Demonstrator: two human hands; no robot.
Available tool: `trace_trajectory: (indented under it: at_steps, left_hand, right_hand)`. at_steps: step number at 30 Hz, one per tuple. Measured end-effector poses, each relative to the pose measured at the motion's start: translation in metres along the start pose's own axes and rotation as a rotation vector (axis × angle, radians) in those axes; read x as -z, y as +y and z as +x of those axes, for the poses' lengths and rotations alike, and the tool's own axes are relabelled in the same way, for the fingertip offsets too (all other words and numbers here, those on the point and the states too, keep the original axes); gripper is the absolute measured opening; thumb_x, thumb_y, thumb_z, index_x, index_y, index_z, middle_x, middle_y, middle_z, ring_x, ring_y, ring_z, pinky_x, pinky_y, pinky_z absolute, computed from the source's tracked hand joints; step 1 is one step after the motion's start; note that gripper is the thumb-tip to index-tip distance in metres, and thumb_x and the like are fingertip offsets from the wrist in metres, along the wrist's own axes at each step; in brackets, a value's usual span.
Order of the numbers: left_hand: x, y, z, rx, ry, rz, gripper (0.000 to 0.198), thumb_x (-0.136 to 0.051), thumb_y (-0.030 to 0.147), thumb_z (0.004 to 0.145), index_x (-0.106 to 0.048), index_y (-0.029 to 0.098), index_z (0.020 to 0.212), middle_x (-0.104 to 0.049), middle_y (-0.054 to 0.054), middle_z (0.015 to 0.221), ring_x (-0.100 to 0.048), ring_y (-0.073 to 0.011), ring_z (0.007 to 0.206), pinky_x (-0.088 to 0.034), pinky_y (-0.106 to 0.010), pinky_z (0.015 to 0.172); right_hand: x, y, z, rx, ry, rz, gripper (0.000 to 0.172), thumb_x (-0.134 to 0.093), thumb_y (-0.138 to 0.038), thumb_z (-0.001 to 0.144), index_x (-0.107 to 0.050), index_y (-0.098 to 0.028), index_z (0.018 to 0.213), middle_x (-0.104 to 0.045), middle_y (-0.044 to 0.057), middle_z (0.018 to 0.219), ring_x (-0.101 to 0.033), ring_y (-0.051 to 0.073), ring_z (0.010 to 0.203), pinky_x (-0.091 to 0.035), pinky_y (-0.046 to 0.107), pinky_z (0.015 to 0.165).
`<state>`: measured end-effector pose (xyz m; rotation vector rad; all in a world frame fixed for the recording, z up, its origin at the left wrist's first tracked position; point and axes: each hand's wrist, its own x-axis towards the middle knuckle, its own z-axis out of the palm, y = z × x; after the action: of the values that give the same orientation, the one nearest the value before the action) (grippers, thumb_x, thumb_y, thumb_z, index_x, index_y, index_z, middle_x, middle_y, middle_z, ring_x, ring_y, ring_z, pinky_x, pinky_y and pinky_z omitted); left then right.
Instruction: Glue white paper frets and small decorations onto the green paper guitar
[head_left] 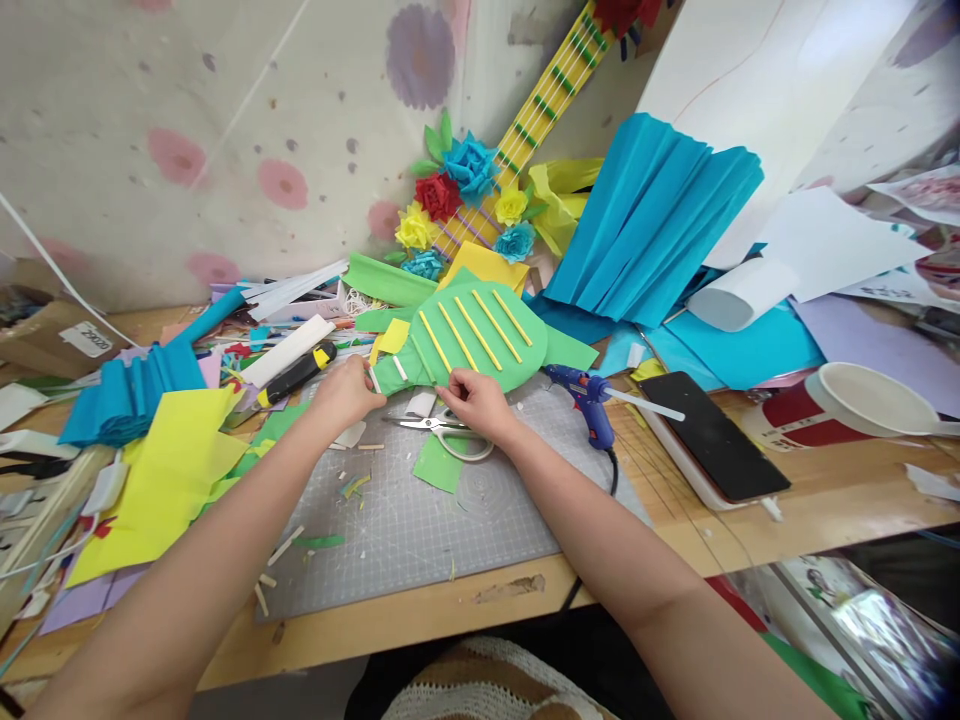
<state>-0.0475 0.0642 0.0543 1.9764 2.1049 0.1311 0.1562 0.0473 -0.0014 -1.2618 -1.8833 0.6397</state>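
A green paper craft piece point(517, 320), rounded with a narrow neck like a lute, lies over the cutting mat with yellow strips across its body and short white strips on its neck. My left hand point(349, 390) is closed on the neck's end, thumb and fingers pinched. My right hand point(476, 400) pinches the lower edge of the body; its fingertips partly hide what they grip. Just below the right fingers lie scissors point(431, 424) with pale handles, beside a green paper scrap point(438, 465).
A blue glue gun point(592, 400) with a white stick lies right of the piece, near a black phone point(712, 435) and a paper cup point(840, 405). A yellow-black cutter point(296, 375) is at left. Behind stands a flower-trimmed yellow guitar point(551, 95). Cut scraps litter the grey mat point(390, 550).
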Motion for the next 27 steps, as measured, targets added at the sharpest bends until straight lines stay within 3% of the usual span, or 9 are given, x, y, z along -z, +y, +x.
trace_trajectory:
  at_steps: [9,18,27]
  left_hand:
    - [0.01,0.007,0.004,-0.012,-0.069,0.068,0.048,-0.064,0.022,0.059,-0.057,0.016,0.106,-0.07,-0.007,0.089,-0.064,-0.025,0.084,-0.045,-0.029,0.066]
    - [0.005,-0.001,0.006,-0.057,-0.02,0.006,0.045,-0.067,0.028,0.059,-0.061,0.02,0.103,-0.071,-0.005,0.084,-0.064,-0.0261,0.081,-0.045,-0.03,0.063]
    - [0.013,-0.012,-0.006,-0.043,-0.009,-0.054,0.06,-0.066,0.04,0.062,-0.048,0.023,0.116,-0.066,-0.004,0.094,-0.063,-0.0228,0.078,-0.044,-0.03,0.064]
  right_hand:
    - [0.0,-0.001,0.0,0.013,-0.002,-0.015,0.032,-0.051,-0.032,0.079,-0.029,-0.02,0.058,-0.037,-0.005,0.055,-0.034,0.009,0.053,-0.025,0.022,0.054]
    - [0.001,-0.002,0.0,0.0,-0.013,-0.039,0.031,-0.05,-0.032,0.078,-0.03,-0.02,0.058,-0.038,-0.004,0.055,-0.036,0.009,0.054,-0.026,0.023,0.054]
    - [0.0,-0.002,-0.001,-0.012,0.006,-0.009,0.032,-0.049,-0.033,0.078,-0.029,-0.02,0.058,-0.036,-0.004,0.054,-0.035,0.009,0.053,-0.025,0.023,0.054]
